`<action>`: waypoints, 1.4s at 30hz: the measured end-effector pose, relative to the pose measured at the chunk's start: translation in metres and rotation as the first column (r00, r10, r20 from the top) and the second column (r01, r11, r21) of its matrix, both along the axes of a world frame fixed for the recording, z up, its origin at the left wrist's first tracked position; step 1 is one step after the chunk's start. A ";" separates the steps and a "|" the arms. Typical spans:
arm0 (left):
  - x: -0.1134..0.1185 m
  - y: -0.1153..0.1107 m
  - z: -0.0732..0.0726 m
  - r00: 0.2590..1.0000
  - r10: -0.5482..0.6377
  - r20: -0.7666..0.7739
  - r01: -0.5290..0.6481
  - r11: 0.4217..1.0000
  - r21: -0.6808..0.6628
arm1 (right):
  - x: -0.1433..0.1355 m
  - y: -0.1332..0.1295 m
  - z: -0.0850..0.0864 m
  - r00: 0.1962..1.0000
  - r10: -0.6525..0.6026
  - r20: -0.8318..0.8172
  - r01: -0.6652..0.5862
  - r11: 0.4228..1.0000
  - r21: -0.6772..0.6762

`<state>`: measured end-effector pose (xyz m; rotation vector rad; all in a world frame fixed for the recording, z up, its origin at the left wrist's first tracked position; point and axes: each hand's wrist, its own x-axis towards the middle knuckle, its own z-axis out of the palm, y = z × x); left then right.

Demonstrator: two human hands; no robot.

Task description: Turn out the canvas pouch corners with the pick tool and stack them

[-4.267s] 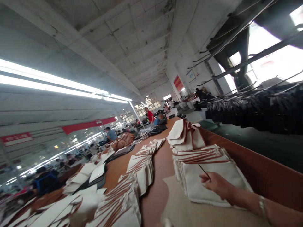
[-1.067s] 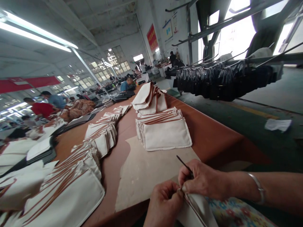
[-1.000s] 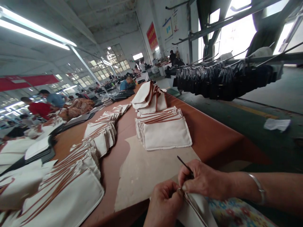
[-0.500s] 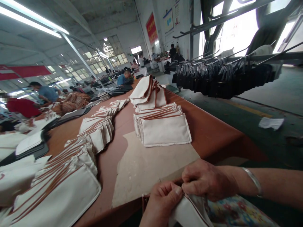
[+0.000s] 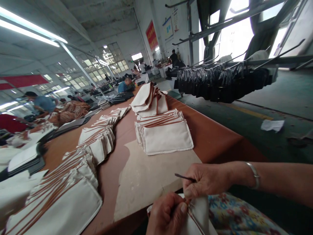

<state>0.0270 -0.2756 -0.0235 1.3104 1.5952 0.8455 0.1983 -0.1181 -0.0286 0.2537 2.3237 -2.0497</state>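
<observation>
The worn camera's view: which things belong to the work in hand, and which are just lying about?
Belongs:
white piece between left hand and right hand
thin dark tool in the right hand
likely, the similar stacked white pieces

Apparently apart:
white sheet on the floor
black items hanging from the rack

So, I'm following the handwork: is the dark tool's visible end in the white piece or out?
Out: the dark tool juts from the right hand, its visible end clear of the white piece; other end hidden.
</observation>
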 end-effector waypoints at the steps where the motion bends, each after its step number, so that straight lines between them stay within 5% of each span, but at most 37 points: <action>1: 0.001 0.000 0.002 0.999 -0.006 -0.035 0.006 1.000 0.013 | -0.001 0.000 0.001 1.000 0.013 0.022 -0.013 1.000 0.009; 6: 0.003 0.000 -0.002 0.997 0.016 -0.069 -0.014 0.999 0.041 | 0.001 -0.010 -0.007 0.976 0.011 -0.217 0.040 0.973 0.228; 10: -0.001 0.003 -0.011 0.966 0.023 0.257 0.001 0.995 -0.096 | 0.005 -0.016 -0.016 0.969 -0.039 -0.242 0.087 0.978 0.191; 13: -0.007 0.004 -0.003 0.907 0.044 0.418 0.039 0.981 -0.189 | 0.008 -0.016 -0.017 0.966 -0.084 -0.246 0.132 0.974 0.184; 16: -0.012 0.004 0.008 0.933 0.080 0.351 0.004 0.973 -0.232 | 0.010 -0.017 -0.014 0.957 -0.120 -0.265 0.169 0.970 0.172; 20: -0.014 0.003 0.006 0.919 0.004 0.393 0.113 0.955 -0.273 | 0.012 -0.018 -0.015 0.954 -0.135 -0.267 0.189 0.964 0.189; 22: -0.012 0.002 0.001 0.919 -0.038 0.393 0.133 0.967 -0.218 | 0.011 -0.015 -0.018 0.956 -0.118 -0.270 0.179 0.960 0.216; 24: -0.007 0.001 0.001 0.971 -0.037 0.236 0.068 0.990 -0.126 | 0.009 -0.009 -0.018 0.963 -0.055 -0.263 0.126 0.957 0.263; 27: 0.005 0.003 0.015 0.999 -0.002 0.033 0.003 0.999 -0.032 | 0.004 0.001 -0.001 0.966 0.026 -0.259 0.084 0.910 0.406; 31: 0.020 0.011 0.048 0.999 -0.020 0.051 0.017 0.999 0.050 | -0.003 0.000 0.037 0.972 0.056 -0.227 0.086 0.817 0.570; 35: 0.010 0.006 0.055 0.977 -0.120 0.177 0.121 0.993 0.006 | -0.001 -0.006 0.053 0.994 0.077 -0.078 -0.043 0.930 0.365; 39: -0.019 -0.015 0.021 0.978 -0.125 0.170 0.150 0.977 -0.148 | 0.016 0.006 0.054 0.994 -0.094 -0.063 0.095 0.995 0.012; 42: -0.039 -0.032 0.004 0.992 -0.102 0.080 0.115 0.975 -0.190 | 0.033 0.026 0.049 0.979 -0.192 -0.063 0.188 0.981 -0.056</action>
